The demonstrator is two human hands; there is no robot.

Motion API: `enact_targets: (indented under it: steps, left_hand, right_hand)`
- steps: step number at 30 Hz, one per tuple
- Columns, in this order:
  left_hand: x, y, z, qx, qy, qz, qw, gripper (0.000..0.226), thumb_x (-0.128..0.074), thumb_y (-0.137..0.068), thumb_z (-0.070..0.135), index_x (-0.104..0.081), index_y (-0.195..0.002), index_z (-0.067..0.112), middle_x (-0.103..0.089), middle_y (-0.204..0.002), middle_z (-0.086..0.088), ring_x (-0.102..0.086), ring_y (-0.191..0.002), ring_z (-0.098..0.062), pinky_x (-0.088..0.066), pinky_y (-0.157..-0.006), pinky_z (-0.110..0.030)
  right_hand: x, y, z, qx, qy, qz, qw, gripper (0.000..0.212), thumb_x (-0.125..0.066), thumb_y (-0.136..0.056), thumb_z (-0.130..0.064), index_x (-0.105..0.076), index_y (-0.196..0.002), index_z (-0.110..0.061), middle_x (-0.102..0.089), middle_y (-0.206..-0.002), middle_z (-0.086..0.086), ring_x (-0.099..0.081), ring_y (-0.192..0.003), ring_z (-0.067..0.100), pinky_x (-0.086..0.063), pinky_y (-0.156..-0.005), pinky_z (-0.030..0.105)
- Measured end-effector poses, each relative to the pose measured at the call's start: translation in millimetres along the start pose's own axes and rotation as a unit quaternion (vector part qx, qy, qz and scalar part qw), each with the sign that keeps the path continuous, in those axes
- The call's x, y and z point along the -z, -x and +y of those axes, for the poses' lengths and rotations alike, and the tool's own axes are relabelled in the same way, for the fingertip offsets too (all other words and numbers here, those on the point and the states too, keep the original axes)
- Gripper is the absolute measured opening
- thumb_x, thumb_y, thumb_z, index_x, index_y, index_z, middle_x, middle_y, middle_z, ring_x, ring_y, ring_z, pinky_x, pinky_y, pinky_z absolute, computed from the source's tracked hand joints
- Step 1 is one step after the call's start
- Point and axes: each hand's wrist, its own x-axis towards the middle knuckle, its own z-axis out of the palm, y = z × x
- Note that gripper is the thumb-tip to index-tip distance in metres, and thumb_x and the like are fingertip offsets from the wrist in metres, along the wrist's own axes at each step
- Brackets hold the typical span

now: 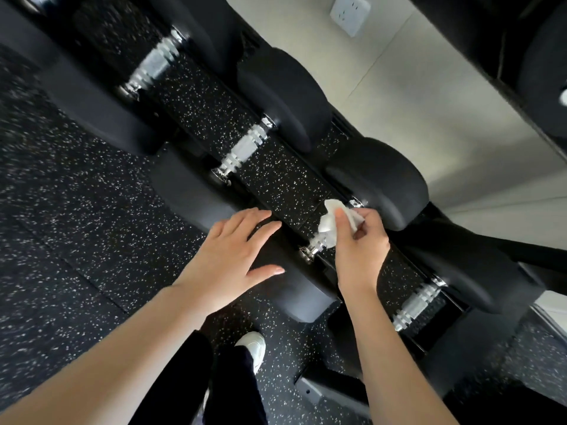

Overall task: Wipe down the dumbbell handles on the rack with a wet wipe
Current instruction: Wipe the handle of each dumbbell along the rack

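Arms reach up the frame. Heavy dumbbell [306, 250], centre right, won't budge: left hand [228, 256] lies flat on its end. Right hand [357, 240] pinches the soft, light wipe [329, 223], probably round the slippery handle.

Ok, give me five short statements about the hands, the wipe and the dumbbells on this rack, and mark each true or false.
1. The right hand holds the white wipe against a dumbbell handle. True.
2. The left hand grips a second wipe. False: its fingers are spread flat on the black dumbbell head and it holds nothing.
3. Other chrome handles, such as the one further up the rack, show no wipe on them. True.
4. The dumbbell heads are bright red. False: they are black.
5. A white wall socket shows behind the rack. True.
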Motion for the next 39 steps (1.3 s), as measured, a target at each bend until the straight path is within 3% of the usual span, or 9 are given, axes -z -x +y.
enact_targets:
  steps: [6, 12, 14, 19, 24, 27, 33, 36, 39]
  left_hand:
    - [38.0, -7.8, -63.8, 0.054, -0.047, 0.018, 0.997, 0.068, -0.045, -0.086, 0.061, -0.048, -0.135, 0.013, -0.049, -0.136, -0.007, -0.043, -0.128, -0.029, -0.041, -0.097, -0.048]
    - [47.4, -20.2, -128.4, 0.051, -0.045, -0.024, 0.997, 0.071, -0.049, -0.081, 0.059, -0.047, -0.136, 0.014, -0.049, -0.137, -0.007, -0.041, -0.13, -0.029, -0.036, -0.101, -0.048]
    - [46.7, -23.7, -143.2, 0.04, -0.039, -0.034, 0.998, 0.074, -0.045, -0.081, 0.064, -0.048, -0.136, 0.014, -0.049, -0.136, -0.007, -0.041, -0.13, -0.029, -0.037, -0.1, -0.047]
    - [41.1, -29.2, -157.5, 0.011, -0.015, -0.039, 0.999, 0.077, -0.033, -0.08, 0.069, -0.05, -0.134, 0.017, -0.049, -0.136, -0.003, -0.039, -0.131, -0.025, -0.041, -0.097, -0.044]
    - [37.2, -28.1, -158.1, 0.002, 0.002, -0.008, 1.0, 0.074, -0.034, -0.081, 0.068, -0.054, -0.129, 0.016, -0.053, -0.132, -0.004, -0.043, -0.129, -0.026, -0.043, -0.092, -0.042]
    - [34.6, -28.6, -160.1, -0.009, 0.011, 0.006, 1.0, 0.072, -0.037, -0.08, 0.068, -0.055, -0.127, 0.016, -0.053, -0.131, -0.004, -0.043, -0.128, -0.026, -0.042, -0.091, -0.042]
    - [31.1, -27.6, -162.7, -0.017, 0.015, 0.019, 1.0, 0.071, -0.039, -0.081, 0.069, -0.054, -0.128, 0.018, -0.052, -0.132, -0.002, -0.041, -0.129, -0.026, -0.038, -0.092, -0.041]
    - [30.3, -26.7, -161.1, -0.013, 0.02, 0.026, 0.999, 0.07, -0.039, -0.082, 0.068, -0.053, -0.128, 0.018, -0.051, -0.133, -0.002, -0.04, -0.13, -0.025, -0.039, -0.092, -0.042]
    - [30.0, -26.0, -161.0, -0.01, 0.021, 0.028, 0.999, 0.07, -0.039, -0.082, 0.068, -0.052, -0.129, 0.018, -0.05, -0.134, -0.001, -0.039, -0.131, -0.025, -0.038, -0.092, -0.041]
  right_hand:
    - [-57.9, -0.5, -42.6, 0.038, -0.022, -0.042, 0.998, 0.012, -0.068, -0.084, -0.022, -0.058, -0.082, -0.016, -0.059, -0.074, -0.003, -0.052, -0.066, 0.01, -0.039, -0.06, 0.01]
    - [-138.1, -17.6, -68.7, -0.008, -0.015, 0.013, 1.0, 0.01, -0.069, -0.083, -0.02, -0.06, -0.085, -0.018, -0.064, -0.09, 0.005, -0.054, -0.073, 0.01, -0.039, -0.063, 0.004]
    - [-158.9, -29.1, -75.3, -0.063, -0.028, 0.065, 0.996, 0.01, -0.07, -0.083, -0.02, -0.06, -0.083, -0.02, -0.065, -0.095, 0.007, -0.058, -0.079, 0.014, -0.044, -0.068, 0.007]
    - [-191.0, -52.8, -88.6, -0.22, -0.133, 0.193, 0.947, 0.009, -0.073, -0.079, -0.015, -0.065, -0.083, -0.014, -0.068, -0.088, 0.006, -0.065, -0.083, 0.02, -0.057, -0.078, 0.036]
    - [-205.7, -61.2, -100.2, -0.293, -0.193, 0.244, 0.904, 0.018, -0.074, -0.078, -0.013, -0.058, -0.084, -0.015, -0.06, -0.078, -0.005, -0.062, -0.08, 0.016, -0.055, -0.077, 0.028]
    - [-205.9, -61.5, -99.0, -0.289, -0.154, 0.235, 0.915, 0.014, -0.072, -0.081, -0.016, -0.058, -0.083, -0.019, -0.065, -0.089, 0.002, -0.061, -0.081, 0.014, -0.05, -0.071, 0.022]
    - [-202.2, -56.9, -92.6, -0.255, -0.081, 0.182, 0.946, 0.022, -0.073, -0.08, -0.019, -0.054, -0.071, -0.025, -0.062, -0.082, -0.001, -0.062, -0.08, 0.016, -0.05, -0.071, 0.023]
    - [-196.5, -56.0, -92.8, -0.225, -0.031, 0.139, 0.964, 0.009, -0.072, -0.08, -0.017, -0.064, -0.084, -0.019, -0.068, -0.089, 0.004, -0.063, -0.081, 0.017, -0.05, -0.071, 0.023]
    - [-194.4, -45.4, -92.5, -0.183, 0.02, 0.055, 0.981, 0.018, -0.073, -0.078, -0.012, -0.069, -0.096, -0.013, -0.07, -0.095, 0.007, -0.065, -0.085, 0.018, -0.052, -0.074, 0.024]
